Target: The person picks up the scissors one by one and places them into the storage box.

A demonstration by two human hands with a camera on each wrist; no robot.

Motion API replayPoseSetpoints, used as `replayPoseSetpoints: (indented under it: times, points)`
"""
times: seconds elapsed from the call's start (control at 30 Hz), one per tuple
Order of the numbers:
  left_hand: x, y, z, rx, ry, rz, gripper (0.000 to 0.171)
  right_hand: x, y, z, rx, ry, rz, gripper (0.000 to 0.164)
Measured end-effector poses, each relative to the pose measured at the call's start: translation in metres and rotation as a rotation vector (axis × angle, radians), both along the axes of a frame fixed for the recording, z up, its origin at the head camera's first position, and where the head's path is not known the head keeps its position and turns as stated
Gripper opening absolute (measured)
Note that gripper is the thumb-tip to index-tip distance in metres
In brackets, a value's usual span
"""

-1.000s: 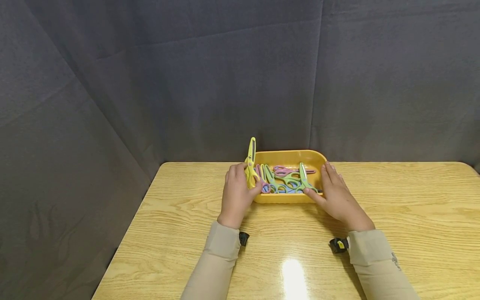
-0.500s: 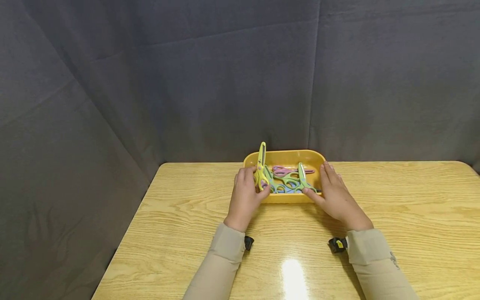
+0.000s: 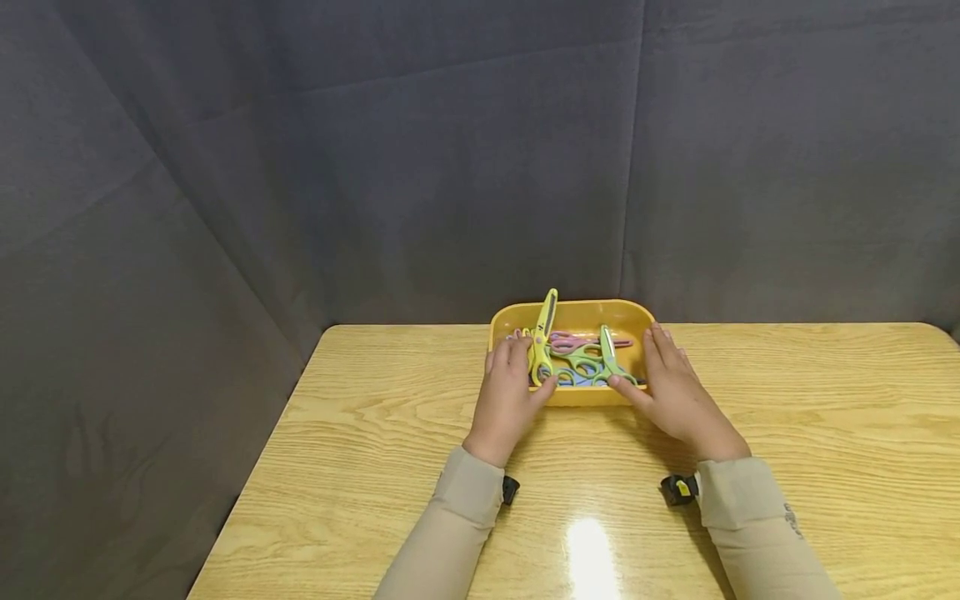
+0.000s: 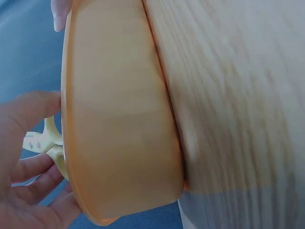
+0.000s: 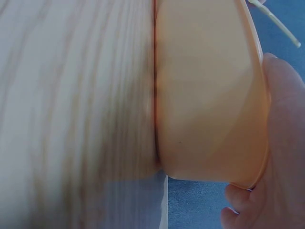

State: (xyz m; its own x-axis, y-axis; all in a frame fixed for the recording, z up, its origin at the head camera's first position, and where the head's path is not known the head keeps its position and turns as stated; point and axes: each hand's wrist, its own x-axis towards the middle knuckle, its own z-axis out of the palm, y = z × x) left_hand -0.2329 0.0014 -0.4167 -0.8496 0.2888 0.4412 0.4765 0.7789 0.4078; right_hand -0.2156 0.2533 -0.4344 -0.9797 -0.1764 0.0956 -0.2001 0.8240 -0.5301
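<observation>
My left hand (image 3: 506,404) holds a pair of yellow craft scissors (image 3: 545,327) upright by the handles, blades up, over the left part of a yellow plastic tray (image 3: 588,398). The left wrist view has the scissors (image 4: 39,142) between thumb and fingers behind the tray's rim (image 4: 66,90). At the tray's right end, my right hand (image 3: 678,400) holds its corner, thumb at the near rim and fingers along the outer side. Inside lie several scissors: pink scissors (image 3: 567,342) at the back and green scissors (image 3: 607,354) leaning near the right thumb, with blue ones beneath.
The tray stands at the far edge of a wood-grain table (image 3: 360,467). A dark grey curtain (image 3: 465,167) hangs right behind it and continues along the left side.
My left hand has moved right with the yellow scissors, from the tray's left end to further in over it. The right hand and the tray have stayed in place.
</observation>
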Motion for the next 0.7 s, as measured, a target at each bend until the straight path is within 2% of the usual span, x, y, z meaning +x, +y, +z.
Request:
replayPoseSetpoints:
  times: [0.43, 0.5, 0.57, 0.7]
  points:
    - [0.0012, 0.0033, 0.0002, -0.027, -0.019, 0.004, 0.053, -0.0004, 0.0009, -0.0015, -0.005, 0.008, -0.004, 0.101]
    - [0.0014, 0.0041, 0.0010, -0.020, -0.032, 0.004, 0.048, -0.0005, 0.0013, -0.0019, -0.007, 0.006, -0.005, 0.102]
    - [0.0009, 0.0049, 0.0004, -0.015, -0.030, 0.009, 0.035, -0.0003, 0.0016, -0.0023, -0.007, 0.004, -0.004, 0.102]
    - [-0.0016, 0.0055, -0.0015, -0.040, 0.017, 0.032, 0.015, -0.0003, 0.0014, -0.0024, -0.002, 0.005, -0.003, 0.102]
